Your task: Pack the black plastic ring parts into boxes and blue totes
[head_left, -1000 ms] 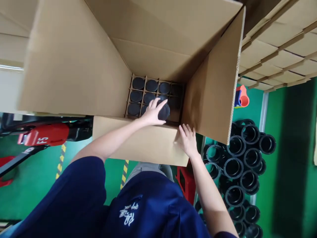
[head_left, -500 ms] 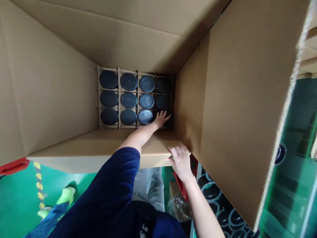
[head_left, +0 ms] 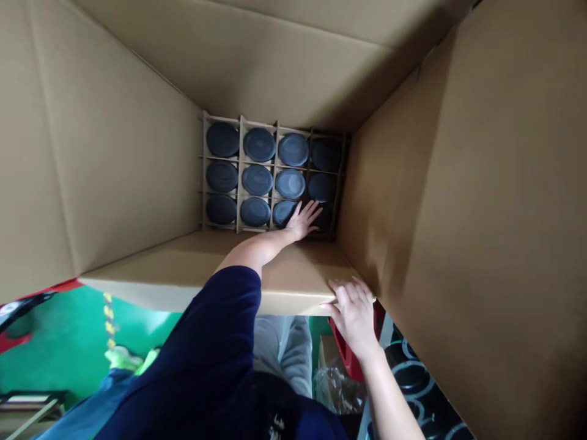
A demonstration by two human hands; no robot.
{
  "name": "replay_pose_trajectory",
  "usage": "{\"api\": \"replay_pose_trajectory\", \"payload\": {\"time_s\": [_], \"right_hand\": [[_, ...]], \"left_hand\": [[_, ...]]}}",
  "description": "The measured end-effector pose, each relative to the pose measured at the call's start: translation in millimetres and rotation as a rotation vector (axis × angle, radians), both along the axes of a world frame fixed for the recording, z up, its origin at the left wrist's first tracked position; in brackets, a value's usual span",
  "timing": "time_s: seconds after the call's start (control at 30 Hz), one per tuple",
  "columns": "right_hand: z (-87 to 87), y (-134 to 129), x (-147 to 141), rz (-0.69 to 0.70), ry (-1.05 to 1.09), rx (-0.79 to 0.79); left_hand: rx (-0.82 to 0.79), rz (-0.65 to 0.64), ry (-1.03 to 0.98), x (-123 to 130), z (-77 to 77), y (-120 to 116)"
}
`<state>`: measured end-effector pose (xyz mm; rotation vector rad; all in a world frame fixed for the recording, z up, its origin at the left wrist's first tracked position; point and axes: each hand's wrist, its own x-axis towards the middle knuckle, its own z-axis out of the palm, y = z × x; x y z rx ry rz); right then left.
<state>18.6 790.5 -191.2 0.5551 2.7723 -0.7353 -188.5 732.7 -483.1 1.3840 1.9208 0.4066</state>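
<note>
Deep inside a large cardboard box (head_left: 137, 146), a cardboard divider grid (head_left: 240, 177) parts several dark round pieces (head_left: 259, 144), one to a compartment. My left hand (head_left: 302, 220) reaches down over the near wall, fingers spread and holding nothing, above the front row near the right end. It partly covers a dark round piece (head_left: 284, 212) there. My right hand (head_left: 353, 305) is on the top edge of the near wall by the right corner, its fingers bent over the cardboard edge.
Below the box are a red container (head_left: 351, 354), clear plastic wrap (head_left: 337, 388) and black ring-shaped parts (head_left: 413, 376) at the lower right. Another person's bright shoes (head_left: 123, 358) stand on the green floor near a yellow-black line (head_left: 109, 321). A high box flap (head_left: 504, 214) rises on the right.
The view has shifted, so the box interior appears further right. My left hand has moved slightly toward the left within the grid, its fingers more spread. My right hand stays on the edge.
</note>
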Motion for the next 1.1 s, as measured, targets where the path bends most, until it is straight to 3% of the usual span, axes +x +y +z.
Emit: {"api": "replay_pose_trajectory", "payload": {"time_s": [0.1,0.23,0.4,0.53,0.67,0.8,0.9,1.0,1.1], "right_hand": [[-2.7,1,3,0.027,0.014,0.018],[-5.7,2,7,0.049,0.028,0.045],[-8.4,5,11,0.069,0.027,0.058],[-13.9,7,14,0.095,0.041,0.078],[-19.7,8,15,0.105,0.064,0.127],[-23.9,8,13,0.115,0.066,0.171],[-25.9,9,10,0.103,0.052,0.186],[-26.8,9,6,0.083,0.016,0.183],[-26.0,8,3,0.054,-0.029,0.173]], "left_hand": [[-0.058,0.087,0.076,-12,-2.9,-34],[-0.153,-0.059,0.069,-29,-18.3,-70],[-0.165,-0.129,0.061,-36,-23.3,-73],[-0.170,-0.144,0.016,-40,-2.5,-66],[-0.348,-0.108,-0.108,-44,41.8,-52],[-0.540,-0.135,-0.234,-50,109.1,-36],[-0.467,-0.190,-0.277,-52,170.0,-37],[-0.306,-0.163,-0.324,-43,226.0,-55],[-0.154,-0.164,-0.329,-18,260.3,-81]]}}
